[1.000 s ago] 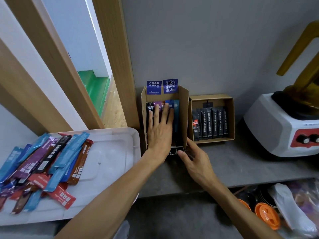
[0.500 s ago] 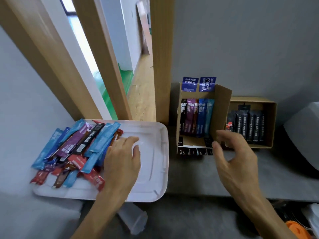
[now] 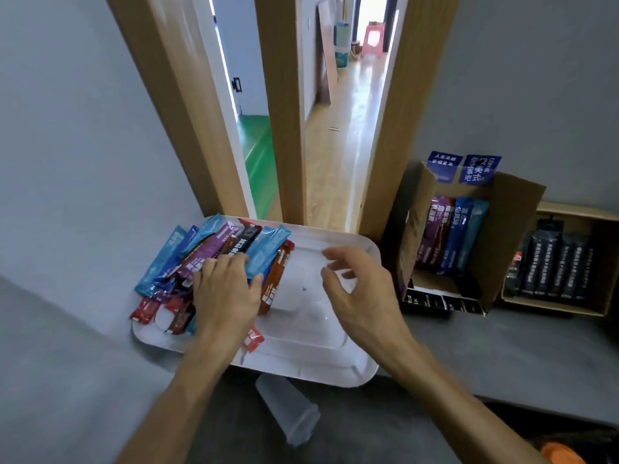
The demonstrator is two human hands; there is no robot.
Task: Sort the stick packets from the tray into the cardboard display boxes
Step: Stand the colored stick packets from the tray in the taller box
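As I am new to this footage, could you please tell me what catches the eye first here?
A bright heap of stick packets fills the left half of the white tray, the left hand resting on it, the right hand hovering empty over the bare half. Right of the tray, a cardboard display box holds purple and blue packets upright.

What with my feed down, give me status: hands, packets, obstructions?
Left hand on packet pile, grip unclear. Right hand open, empty, over tray. Nothing between tray and display box.
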